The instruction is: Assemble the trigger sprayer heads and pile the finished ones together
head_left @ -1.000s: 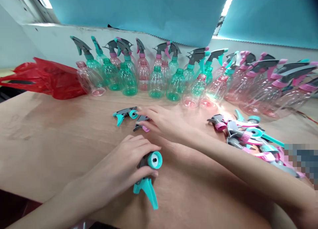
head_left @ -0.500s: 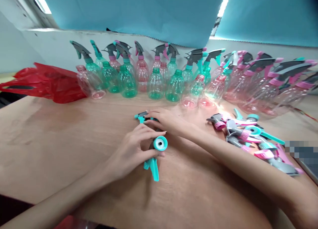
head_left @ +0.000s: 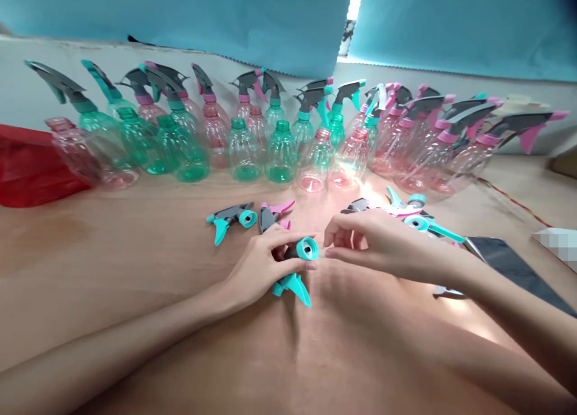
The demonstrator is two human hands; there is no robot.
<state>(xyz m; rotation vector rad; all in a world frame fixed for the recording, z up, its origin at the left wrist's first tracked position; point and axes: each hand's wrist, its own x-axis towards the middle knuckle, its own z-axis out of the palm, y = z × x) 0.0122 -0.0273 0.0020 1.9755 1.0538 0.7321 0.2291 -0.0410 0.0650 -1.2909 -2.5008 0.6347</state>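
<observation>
1. Two hands meet over the middle of the wooden table [head_left: 112, 265] in the head view. The left hand [head_left: 259, 265] is closed around a grey trigger spray head [head_left: 301, 253], with the fingers wrapped over its body. The teal trigger hangs down just above the wood.
2. The head is turned so its teal collar opening faces sideways toward the right hand [head_left: 383, 247]. That seems to be the reason for the tilt, since it lays the hole bare to those fingers.
3. The right hand's thumb and forefinger are pinched together just beside the collar. Whether they touch it, or hold a small piece between them, cannot be told.
4. Two loose heads lie just beyond the left hand, close together and within easy reach: a teal-and-grey head [head_left: 232, 214] and a pink-and-grey head [head_left: 273, 214].
5. A pile of spray heads [head_left: 417, 217] lies behind the right hand and is partly hidden by it.
6. A row of bottles [head_left: 243, 157] stands along the far edge against the wall. The back ones carry heads and the front ones are open-necked. Green bottles sit mostly left and centre, pink ones to the right. A red bag [head_left: 27, 175] lies at the far left.
7. Bare wood spreads wide to the left and toward the person. On the right, a dark flat sheet [head_left: 509, 265] lies near the right forearm and narrows the room there. The bottles close off the far side.
</observation>
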